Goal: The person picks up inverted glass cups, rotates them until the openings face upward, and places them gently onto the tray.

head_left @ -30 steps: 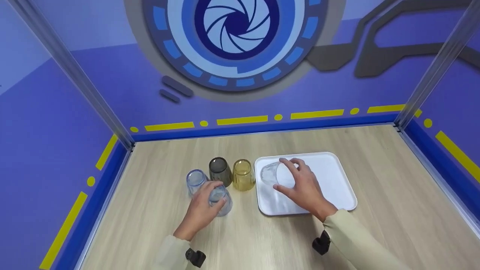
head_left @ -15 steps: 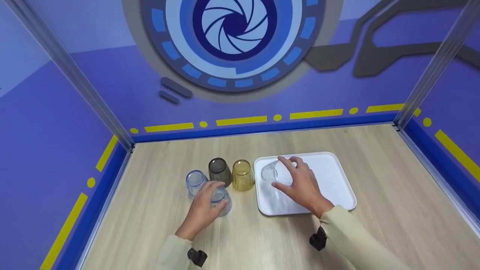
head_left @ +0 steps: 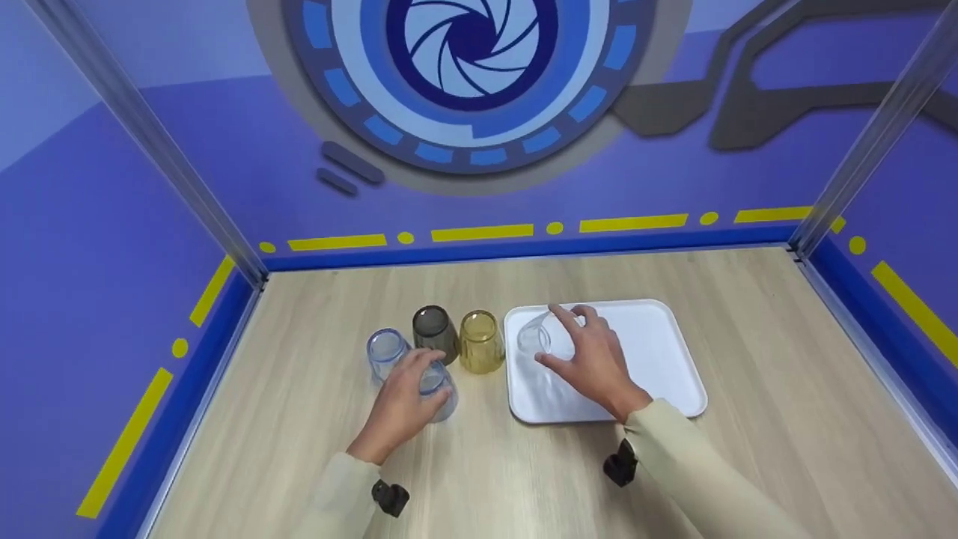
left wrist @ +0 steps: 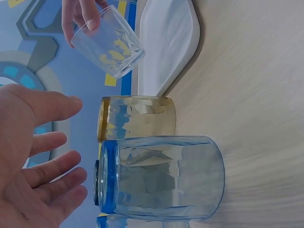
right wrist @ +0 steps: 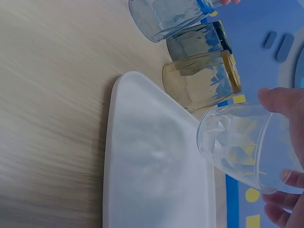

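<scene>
My right hand (head_left: 595, 363) grips a clear cup (head_left: 535, 338), tilted with its mouth down-left, just above the far left part of a white tray (head_left: 658, 352). In the right wrist view the clear cup (right wrist: 247, 145) hangs over the bare tray (right wrist: 152, 166). My left hand (head_left: 400, 408) hovers over an upturned blue cup (head_left: 447, 404) on the table. In the left wrist view its fingers (left wrist: 52, 168) are spread and straight beside the base of that blue cup (left wrist: 166, 178), not closed round it.
A second blue cup (head_left: 384, 352), a grey cup (head_left: 434, 329) and a yellow cup (head_left: 480, 343) stand upturned in a row left of the tray. Blue walls with metal posts enclose the wooden table (head_left: 748, 449) on three sides.
My right hand has carried the clear cup slightly toward the tray's far left corner. My left hand stays over the blue cup, its fingers now looser.
</scene>
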{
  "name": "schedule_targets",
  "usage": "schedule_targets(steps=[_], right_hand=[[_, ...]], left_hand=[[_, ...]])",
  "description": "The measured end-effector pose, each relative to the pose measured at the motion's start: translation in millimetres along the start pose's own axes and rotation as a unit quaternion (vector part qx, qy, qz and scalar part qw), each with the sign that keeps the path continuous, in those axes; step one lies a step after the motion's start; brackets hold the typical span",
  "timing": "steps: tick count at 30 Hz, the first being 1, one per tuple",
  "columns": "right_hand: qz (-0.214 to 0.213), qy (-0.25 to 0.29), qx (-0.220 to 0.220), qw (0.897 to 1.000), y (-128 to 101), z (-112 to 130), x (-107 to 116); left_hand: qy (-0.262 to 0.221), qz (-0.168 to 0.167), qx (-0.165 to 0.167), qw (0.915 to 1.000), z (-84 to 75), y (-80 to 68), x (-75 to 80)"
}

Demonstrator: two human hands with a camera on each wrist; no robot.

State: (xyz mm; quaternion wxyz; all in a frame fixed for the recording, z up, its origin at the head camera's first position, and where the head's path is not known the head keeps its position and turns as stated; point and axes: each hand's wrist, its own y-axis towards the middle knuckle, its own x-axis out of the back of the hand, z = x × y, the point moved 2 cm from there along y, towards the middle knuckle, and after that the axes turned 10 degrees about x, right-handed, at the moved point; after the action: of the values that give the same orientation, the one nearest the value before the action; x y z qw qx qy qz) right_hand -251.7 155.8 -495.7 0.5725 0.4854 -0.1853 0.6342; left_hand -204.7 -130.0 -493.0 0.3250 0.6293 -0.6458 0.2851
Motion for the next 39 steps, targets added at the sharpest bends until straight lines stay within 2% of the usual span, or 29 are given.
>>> schedule_targets(steps=[7, 13, 22, 32, 39], right_hand=[[0.003, -0.009, -0.006, 1.0, -2, -5, -7], [-0.004, -0.014, 0.0, 1.0, 3, -5, -7], [-0.016, -0.02, 0.012, 1.0, 7, -7, -11], [-0.011, -0.024, -0.001, 1.0, 10, -5, -17], [-0.002, -0.016, -0.009, 1.0, 13, -3, -21]], left_hand=[[0.012, 0.007, -0.008, 0.9999, 2.2, -3.1, -6.5], [0.006, 0.0, -0.01, 0.9999, 2.3, -0.3, -5.1], [0.003, -0.047, -0.075, 0.9961, -1.2, 10.3, 2.0], [0.017, -0.053, -0.022, 0.9982, -5.4, 24.4, 5.4], [0.015, -0.041, 0.007, 0.999, -4.2, 30.0, 6.5]])
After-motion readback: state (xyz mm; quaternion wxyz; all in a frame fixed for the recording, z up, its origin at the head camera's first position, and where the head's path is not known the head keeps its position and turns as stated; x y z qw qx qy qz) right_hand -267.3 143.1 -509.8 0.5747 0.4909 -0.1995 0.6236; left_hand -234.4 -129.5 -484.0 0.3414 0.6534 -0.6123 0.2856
